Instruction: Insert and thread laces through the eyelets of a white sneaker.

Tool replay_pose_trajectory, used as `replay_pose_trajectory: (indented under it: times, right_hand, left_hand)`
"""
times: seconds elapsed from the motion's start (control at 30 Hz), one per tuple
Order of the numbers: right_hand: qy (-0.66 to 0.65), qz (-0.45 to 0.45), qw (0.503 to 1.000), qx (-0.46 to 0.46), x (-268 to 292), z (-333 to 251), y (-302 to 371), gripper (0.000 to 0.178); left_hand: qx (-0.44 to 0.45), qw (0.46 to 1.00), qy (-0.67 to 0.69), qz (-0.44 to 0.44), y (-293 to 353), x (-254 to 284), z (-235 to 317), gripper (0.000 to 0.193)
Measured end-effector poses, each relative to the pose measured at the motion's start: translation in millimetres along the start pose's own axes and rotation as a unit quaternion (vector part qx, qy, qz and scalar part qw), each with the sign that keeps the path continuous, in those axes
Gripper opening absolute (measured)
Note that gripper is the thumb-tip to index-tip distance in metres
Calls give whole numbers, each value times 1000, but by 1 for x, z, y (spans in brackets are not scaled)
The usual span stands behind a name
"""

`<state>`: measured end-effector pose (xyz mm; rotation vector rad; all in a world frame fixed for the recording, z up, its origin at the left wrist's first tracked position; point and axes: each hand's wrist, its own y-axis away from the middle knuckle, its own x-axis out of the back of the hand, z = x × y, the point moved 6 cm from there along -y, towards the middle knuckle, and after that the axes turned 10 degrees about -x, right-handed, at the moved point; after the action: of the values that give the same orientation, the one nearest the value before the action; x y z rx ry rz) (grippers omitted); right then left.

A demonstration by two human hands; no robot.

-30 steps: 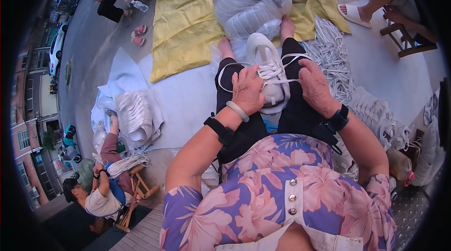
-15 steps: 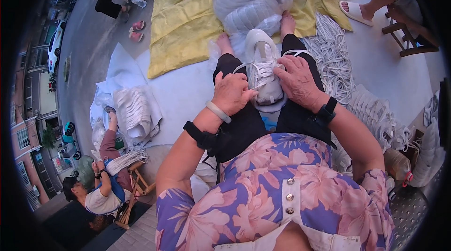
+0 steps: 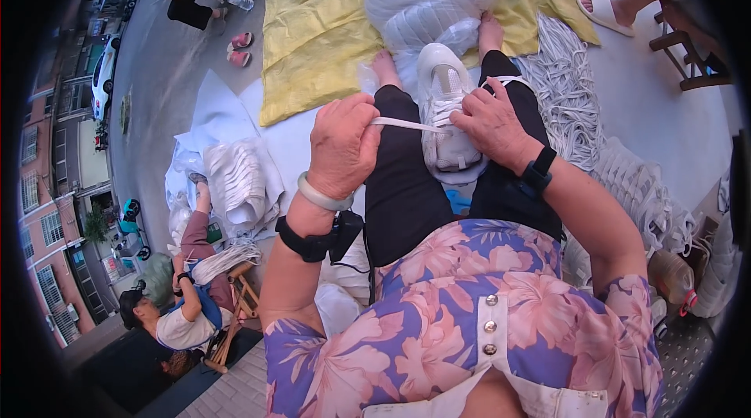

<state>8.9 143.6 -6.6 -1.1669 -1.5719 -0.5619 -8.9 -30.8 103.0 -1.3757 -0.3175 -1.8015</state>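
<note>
A white-and-grey sneaker (image 3: 440, 67) rests between my thighs, toe pointing away from me. My left hand (image 3: 344, 140) is closed, pinching a flat white shoelace (image 3: 408, 124) that it holds taut to the left of the shoe. On the shoe's right side my right hand (image 3: 497, 127) is closed, with its fingertips at the laced opening and its thumb hidden. Another stretch of white lace passes over my right knee beyond that hand.
A heap of loose white laces (image 3: 565, 93) lies right of my leg. Plastic-wrapped shoe parts (image 3: 430, 7) sit by my feet on a yellow sheet (image 3: 313, 34). Stacked white shoe parts (image 3: 237, 181) lie left, near a seated person (image 3: 188, 320). More shoe parts (image 3: 630, 183) line the right.
My left hand has moved left, away from the shoe, drawing the lace out straight. My right hand stays at the shoe. The whole view has shifted slightly.
</note>
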Motion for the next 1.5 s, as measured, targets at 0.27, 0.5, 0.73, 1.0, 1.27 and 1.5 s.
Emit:
replay_pose_trajectory:
  times: [0.27, 0.5, 0.73, 1.0, 1.27, 1.5]
  right_hand:
    - [16, 115, 993, 37, 19, 3, 10, 8]
    - [89, 48, 994, -42, 33, 40, 39, 9]
    - [237, 66, 952, -183, 86, 155, 127, 15]
    - [239, -111, 924, -276, 73, 203, 188, 21]
    - [-161, 32, 982, -93, 35, 24, 38, 50]
    - [-186, -22, 968, -169, -6, 15, 26, 34]
  left_hand:
    - [142, 918, 357, 97, -20, -48, -7, 7]
    - [179, 901, 396, 2, -19, -67, -21, 6]
    - [85, 972, 212, -54, -11, -100, -9, 23]
    - [158, 973, 167, 23, 8, -114, -20, 22]
    - [24, 998, 33, 54, -7, -129, 19, 12]
    - [56, 997, 16, 56, -5, -147, 11, 10]
